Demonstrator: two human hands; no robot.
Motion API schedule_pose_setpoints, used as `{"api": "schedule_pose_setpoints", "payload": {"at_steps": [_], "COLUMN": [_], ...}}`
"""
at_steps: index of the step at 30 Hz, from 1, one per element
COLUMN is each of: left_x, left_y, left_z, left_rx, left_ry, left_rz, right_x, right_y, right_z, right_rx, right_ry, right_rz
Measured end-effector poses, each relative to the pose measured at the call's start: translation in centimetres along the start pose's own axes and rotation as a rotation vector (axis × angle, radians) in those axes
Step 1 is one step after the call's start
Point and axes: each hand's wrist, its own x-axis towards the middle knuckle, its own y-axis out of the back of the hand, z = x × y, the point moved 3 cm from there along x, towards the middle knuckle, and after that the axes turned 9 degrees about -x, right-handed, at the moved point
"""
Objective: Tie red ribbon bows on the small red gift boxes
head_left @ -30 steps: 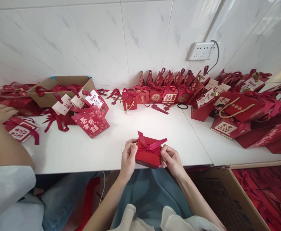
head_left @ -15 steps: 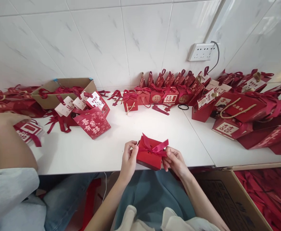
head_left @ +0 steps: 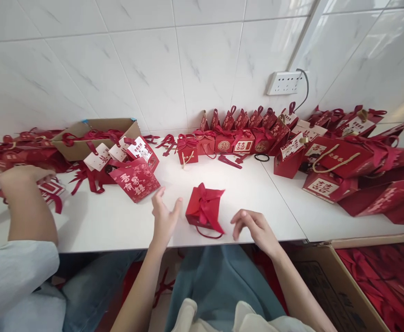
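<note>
A small red gift box (head_left: 194,203) with a ribbon bow (head_left: 207,205) on top stands on the white table, a thin cord handle (head_left: 208,235) hanging at its near side. To its left is my left hand (head_left: 165,214), thumb and fingers spread, touching nothing. My right hand (head_left: 253,226) hovers to the right of the box with loosely bent fingers and nothing in them. Just beyond my left hand, a patterned red box with white lettering (head_left: 137,180) leans tilted against others.
At the left, a co-worker's hand (head_left: 24,177) is among red boxes. An open carton (head_left: 98,124) of ribbons stands at the back left. Finished-looking red boxes (head_left: 224,143) line the wall. More are piled right (head_left: 347,157), above a large carton (head_left: 321,276). A black ring (head_left: 261,157) lies behind.
Both my hands have let go of the red gift box and moved apart from it. The box now stands on the table, turned and slightly further left. The co-worker's hand has shifted right.
</note>
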Motion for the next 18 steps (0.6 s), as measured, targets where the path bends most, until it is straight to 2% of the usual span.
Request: {"api": "schedule_pose_setpoints", "payload": {"at_steps": [1,2,5,8,11,15,18], "left_x": [0.1,0.1,-0.4,-0.7,-0.6,-0.8,-1.2], "left_y": [0.4,0.5,-0.3,-1.4,-1.9,-2.0,-1.9], "left_z": [0.2,0.3,0.7,1.0,1.1,1.6,2.4], "left_rx": [-0.006,-0.026,-0.08,-0.065,-0.041,-0.013,0.071], "left_ry": [-0.011,-0.005,0.052,0.014,-0.035,-0.04,-0.126], "left_rz": [0.059,0.057,-0.154,-0.316,-0.38,-0.433,-0.447], "right_x": [-0.2,-0.2,0.7,2.3,3.0,1.8,0.4], "right_y": [0.0,0.2,0.5,-0.5,-1.7,-2.1,-2.0], "right_z": [0.1,0.2,0.6,0.6,0.0,-1.3,-1.9], "right_rx": [0.036,0.054,0.01,-0.05,-0.115,-0.25,-0.363], "right_ry": [-0.022,-0.039,-0.073,-0.076,-0.06,-0.082,-0.133], "right_rz": [0.008,0.046,0.192,0.133,0.044,0.061,0.038]}}
